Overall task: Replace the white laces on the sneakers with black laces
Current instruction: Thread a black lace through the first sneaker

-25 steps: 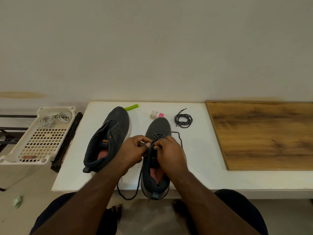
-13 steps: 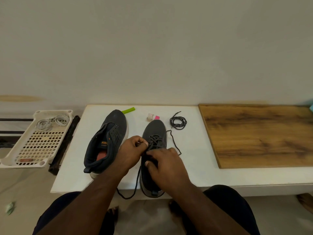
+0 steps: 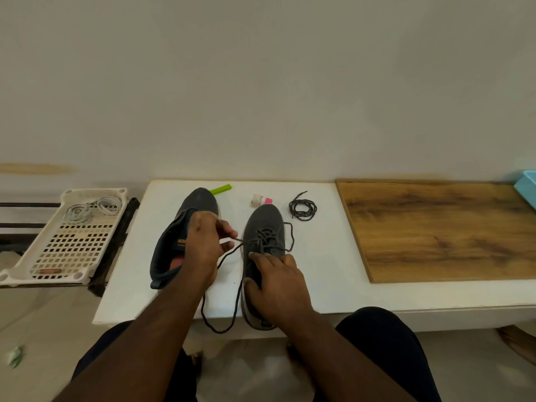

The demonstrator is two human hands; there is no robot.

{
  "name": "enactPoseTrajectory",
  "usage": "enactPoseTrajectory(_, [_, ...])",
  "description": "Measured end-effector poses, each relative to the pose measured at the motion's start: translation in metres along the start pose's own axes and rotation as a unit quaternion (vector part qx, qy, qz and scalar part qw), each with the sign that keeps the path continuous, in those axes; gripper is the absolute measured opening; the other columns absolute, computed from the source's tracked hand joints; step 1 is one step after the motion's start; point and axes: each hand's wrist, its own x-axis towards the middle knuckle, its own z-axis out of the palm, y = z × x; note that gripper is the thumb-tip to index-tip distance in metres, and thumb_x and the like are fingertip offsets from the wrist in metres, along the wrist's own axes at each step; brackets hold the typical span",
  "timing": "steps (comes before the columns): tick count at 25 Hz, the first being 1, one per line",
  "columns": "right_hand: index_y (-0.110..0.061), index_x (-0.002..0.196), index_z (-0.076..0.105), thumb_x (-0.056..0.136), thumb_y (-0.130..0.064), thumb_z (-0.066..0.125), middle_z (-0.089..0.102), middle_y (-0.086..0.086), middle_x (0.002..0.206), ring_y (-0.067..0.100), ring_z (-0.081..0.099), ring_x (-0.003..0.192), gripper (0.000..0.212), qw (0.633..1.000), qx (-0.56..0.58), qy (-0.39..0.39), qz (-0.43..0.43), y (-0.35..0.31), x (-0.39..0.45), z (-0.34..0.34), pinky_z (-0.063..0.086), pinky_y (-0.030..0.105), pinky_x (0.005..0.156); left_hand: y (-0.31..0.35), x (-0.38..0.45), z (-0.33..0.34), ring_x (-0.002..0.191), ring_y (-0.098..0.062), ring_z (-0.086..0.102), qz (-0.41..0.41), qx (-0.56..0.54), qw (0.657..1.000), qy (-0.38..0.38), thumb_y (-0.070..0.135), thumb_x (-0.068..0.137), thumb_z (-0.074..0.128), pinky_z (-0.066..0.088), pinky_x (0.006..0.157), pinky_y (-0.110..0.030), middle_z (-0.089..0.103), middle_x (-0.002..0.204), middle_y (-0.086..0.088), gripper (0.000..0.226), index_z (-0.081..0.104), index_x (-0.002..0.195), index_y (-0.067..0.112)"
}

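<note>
Left hand [image 3: 204,245] pinches the black lace [image 3: 229,256] taut while the right hand [image 3: 278,281] pins the right sneaker [image 3: 265,227] on the table [image 3: 324,256], so threading looks midway, and next that lace end needs the following eyelet.

Two sneakers [image 3: 200,216] [image 3: 265,224]; two black laces [image 3: 261,236] [image 3: 303,208]; one basket [image 3: 43,268]; two hands [image 3: 203,245] [image 3: 278,285].
</note>
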Motion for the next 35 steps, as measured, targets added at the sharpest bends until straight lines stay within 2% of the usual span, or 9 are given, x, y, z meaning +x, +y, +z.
enactPoseTrajectory(5, [-0.032,0.144,0.043,0.093,-0.051,0.047,0.058,-0.007,0.136,0.024,0.046,0.121,0.054,1.000,0.011,0.003,-0.002,0.004,0.001,0.004,0.047,0.040,0.095,-0.022,0.004,-0.002,0.088,-0.013,0.063,0.120,0.437,0.879,-0.147,0.024,0.097,0.060,0.051,0.080,-0.030,0.068,0.100,0.002,0.015,0.068,0.109,0.020])
enactPoseTrajectory(9, [-0.032,0.143,0.044,0.092,-0.051,0.047,0.059,-0.008,0.134,0.024,0.047,0.120,0.054,1.000,0.018,0.007,-0.001,0.004,0.002,0.006,0.048,0.040,0.094,-0.016,0.005,0.003,0.094,-0.016,0.061,0.159,0.565,0.794,-0.155,0.017,0.100,0.050,0.039,0.079,-0.024,0.068,0.105,-0.002,0.019,0.069,0.103,0.015])
enactPoseTrajectory(14, [-0.031,0.144,0.044,0.092,-0.051,0.048,0.057,-0.007,0.138,0.025,0.046,0.122,0.056,1.000,0.022,0.010,0.004,0.004,0.002,0.005,0.047,0.042,0.095,0.014,-0.009,0.006,0.079,-0.022,0.068,0.046,-0.068,0.996,-0.040,0.012,0.101,0.038,0.058,0.080,-0.036,0.064,0.086,-0.009,0.020,0.055,0.091,0.006])
enactPoseTrajectory(17, [-0.031,0.145,0.043,0.092,-0.051,0.047,0.057,-0.008,0.138,0.024,0.045,0.122,0.057,1.000,0.021,0.007,0.003,0.005,0.002,0.005,0.047,0.041,0.095,0.014,-0.005,-0.002,0.056,-0.018,0.056,0.074,0.048,0.996,-0.005,0.016,0.099,0.045,0.053,0.059,-0.032,0.057,0.070,-0.007,0.012,0.051,0.091,0.009])
enactPoseTrajectory(20, [-0.033,0.144,0.043,0.092,-0.051,0.047,0.058,-0.009,0.137,0.023,0.046,0.121,0.055,1.000,0.022,0.009,0.003,0.004,0.002,0.006,0.047,0.039,0.095,-0.010,-0.001,-0.006,0.078,-0.014,0.062,0.163,0.473,0.856,-0.134,0.020,0.098,0.057,0.044,0.066,-0.024,0.067,0.087,-0.001,0.008,0.064,0.102,0.021])
enactPoseTrajectory(24, [-0.035,0.143,0.043,0.092,-0.051,0.046,0.059,-0.010,0.135,0.022,0.047,0.119,0.054,1.000,0.029,0.008,0.001,0.004,0.003,0.007,0.048,0.039,0.094,-0.010,0.002,-0.003,0.091,-0.019,0.063,0.158,0.588,0.771,-0.183,0.025,0.099,0.052,0.043,0.074,-0.027,0.070,0.096,-0.003,0.021,0.070,0.094,0.015])
enactPoseTrajectory(29, [-0.033,0.144,0.042,0.092,-0.051,0.047,0.058,-0.009,0.137,0.023,0.045,0.121,0.056,0.999,0.031,0.009,0.004,0.005,0.002,0.006,0.047,0.040,0.095,0.011,-0.011,0.004,0.066,-0.012,0.048,0.144,0.203,0.968,0.021,0.033,0.101,0.050,0.042,0.066,-0.024,0.050,0.070,-0.003,0.035,0.052,0.078,0.006])
enactPoseTrajectory(32, [-0.033,0.145,0.041,0.093,-0.051,0.047,0.057,-0.009,0.137,0.022,0.044,0.121,0.055,0.999,0.033,0.005,0.004,0.005,0.002,0.005,0.046,0.040,0.096,0.021,-0.012,0.003,0.074,-0.013,0.064,0.035,-0.053,0.997,0.039,0.030,0.104,0.048,0.057,0.072,-0.032,0.061,0.075,-0.004,0.025,0.058,0.088,0.013])
enactPoseTrajectory(35, [-0.033,0.145,0.041,0.093,-0.050,0.047,0.057,-0.009,0.138,0.023,0.044,0.122,0.055,0.999,0.032,0.004,0.008,0.005,0.002,0.005,0.046,0.041,0.097,0.023,-0.008,0.000,0.046,-0.011,0.048,-0.002,-0.061,0.998,0.017,0.026,0.104,0.046,0.043,0.044,-0.025,0.049,0.063,-0.002,0.025,0.053,0.081,0.018])
